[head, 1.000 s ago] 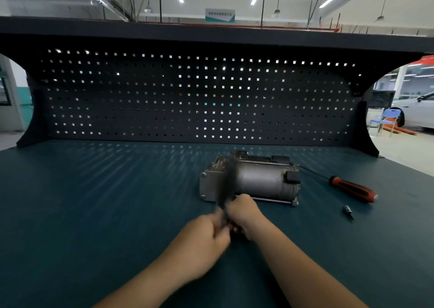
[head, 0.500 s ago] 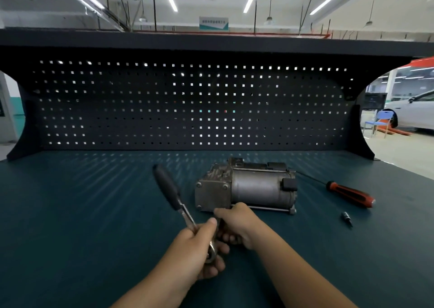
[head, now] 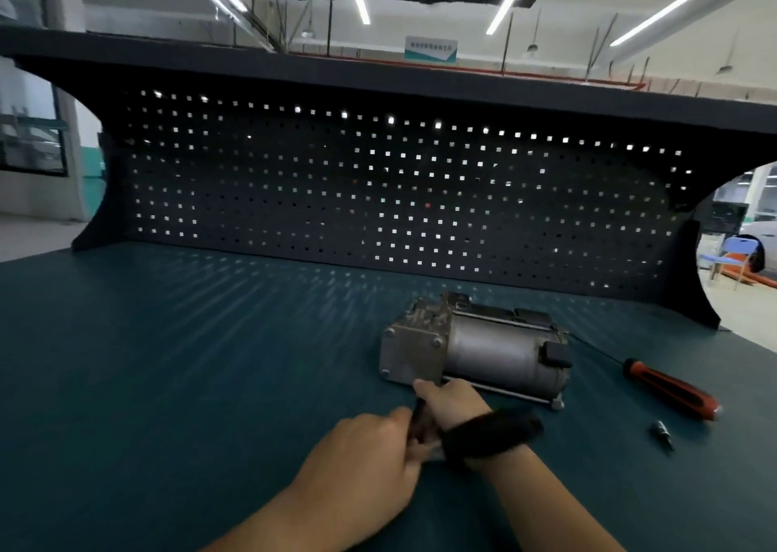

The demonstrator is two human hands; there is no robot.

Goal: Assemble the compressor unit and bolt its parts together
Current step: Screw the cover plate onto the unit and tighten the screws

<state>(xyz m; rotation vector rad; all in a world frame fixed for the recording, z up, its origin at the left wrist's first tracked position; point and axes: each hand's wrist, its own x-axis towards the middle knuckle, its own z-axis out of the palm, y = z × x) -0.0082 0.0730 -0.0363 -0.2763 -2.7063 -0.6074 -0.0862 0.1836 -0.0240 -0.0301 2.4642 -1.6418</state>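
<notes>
The teal workbench (head: 168, 383) carries the compressor unit (head: 483, 349), a red-handled screwdriver (head: 668, 387) and a small bit (head: 661, 430).

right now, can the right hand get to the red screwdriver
Probably yes: the screwdriver lies on the mat to the right of the right hand, bare mat between them, the compressor further back. But that hand is busy at the wrench with the left hand.

The left hand (head: 361, 446) and right hand (head: 453, 400) grip a blurred ratchet (head: 492, 430) just beside the compressor (head: 483, 349).
</notes>
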